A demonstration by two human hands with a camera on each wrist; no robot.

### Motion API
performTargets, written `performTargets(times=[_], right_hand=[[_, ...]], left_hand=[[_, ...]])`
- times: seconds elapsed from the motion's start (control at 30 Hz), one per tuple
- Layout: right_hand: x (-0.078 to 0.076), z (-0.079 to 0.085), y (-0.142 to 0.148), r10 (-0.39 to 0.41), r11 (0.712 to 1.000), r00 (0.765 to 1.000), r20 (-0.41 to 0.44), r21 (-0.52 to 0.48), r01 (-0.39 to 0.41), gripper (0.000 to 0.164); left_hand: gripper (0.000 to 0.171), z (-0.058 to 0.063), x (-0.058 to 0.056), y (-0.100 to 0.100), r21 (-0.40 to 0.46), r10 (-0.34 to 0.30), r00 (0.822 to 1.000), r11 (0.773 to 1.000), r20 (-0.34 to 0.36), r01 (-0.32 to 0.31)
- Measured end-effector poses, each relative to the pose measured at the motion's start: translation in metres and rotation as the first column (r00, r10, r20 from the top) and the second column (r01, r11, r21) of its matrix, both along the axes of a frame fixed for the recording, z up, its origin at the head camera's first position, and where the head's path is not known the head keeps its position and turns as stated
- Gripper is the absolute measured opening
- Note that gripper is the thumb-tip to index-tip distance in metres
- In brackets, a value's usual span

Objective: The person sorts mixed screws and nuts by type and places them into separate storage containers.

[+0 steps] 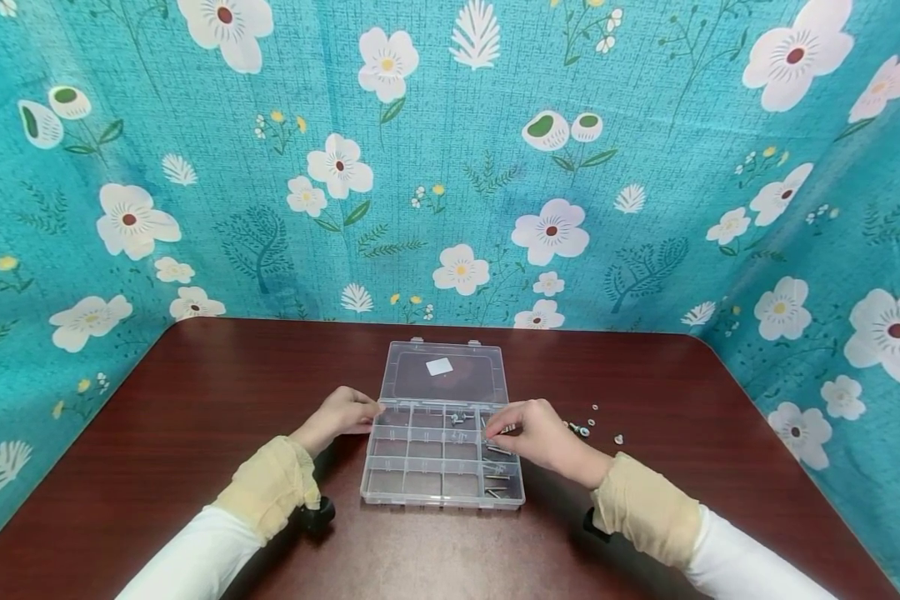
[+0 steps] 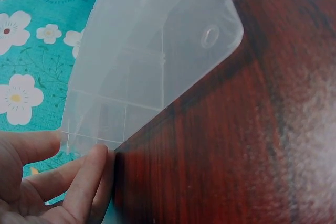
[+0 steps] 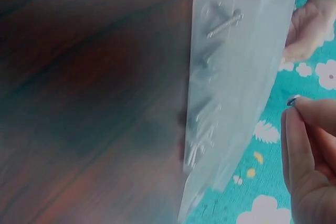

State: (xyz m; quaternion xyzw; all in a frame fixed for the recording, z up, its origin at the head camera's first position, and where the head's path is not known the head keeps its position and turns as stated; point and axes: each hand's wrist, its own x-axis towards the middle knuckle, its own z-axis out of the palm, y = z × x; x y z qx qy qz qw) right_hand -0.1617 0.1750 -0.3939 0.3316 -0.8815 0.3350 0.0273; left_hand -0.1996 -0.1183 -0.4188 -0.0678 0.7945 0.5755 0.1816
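A clear plastic organizer box lies on the table with its lid folded back. My left hand holds the box's left side near the hinge, with its fingertips against the wall and rim. Over the right column of compartments is my right hand, whose thumb and fingers pinch a small metal fastener; its exact kind is mostly hidden by the fingertips. Long screws lie in the right column's compartments. Several small fasteners sit in a back compartment beside it.
Loose washers and small hardware are scattered on the dark wooden table to the right of the box, next to my right hand. A white label shows on the lid. Behind the table hangs a blue floral curtain.
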Motion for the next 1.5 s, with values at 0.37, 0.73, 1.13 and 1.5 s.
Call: performTargets(times=[0.37, 0.73, 1.13, 1.5], right_hand=[[-0.003, -0.003, -0.011, 0.073, 0.996, 0.997, 0.033, 0.038, -0.075, 0.009], [-0.007, 0.008, 0.014, 0.103, 0.983, 0.993, -0.054, 0.161, -0.093, 0.012], [-0.022, 0.006, 0.059, 0.067, 0.948, 0.989, -0.130, 0.318, -0.022, 0.017], [-0.030, -0.005, 0.086, -0.007, 0.939, 0.992, -0.128, 0.339, 0.050, 0.017]], left_hand=[[0.031, -0.002, 0.000, -0.001, 0.005, -0.002, 1.000, 1.000, -0.002, 0.002], [0.031, -0.003, -0.002, -0.004, -0.002, -0.014, 1.000, 1.000, -0.003, 0.014], [0.030, -0.002, -0.002, -0.004, 0.000, -0.015, 1.000, 1.000, 0.002, 0.015], [0.030, -0.001, -0.002, -0.002, 0.015, -0.006, 1.000, 1.000, 0.013, 0.006]])
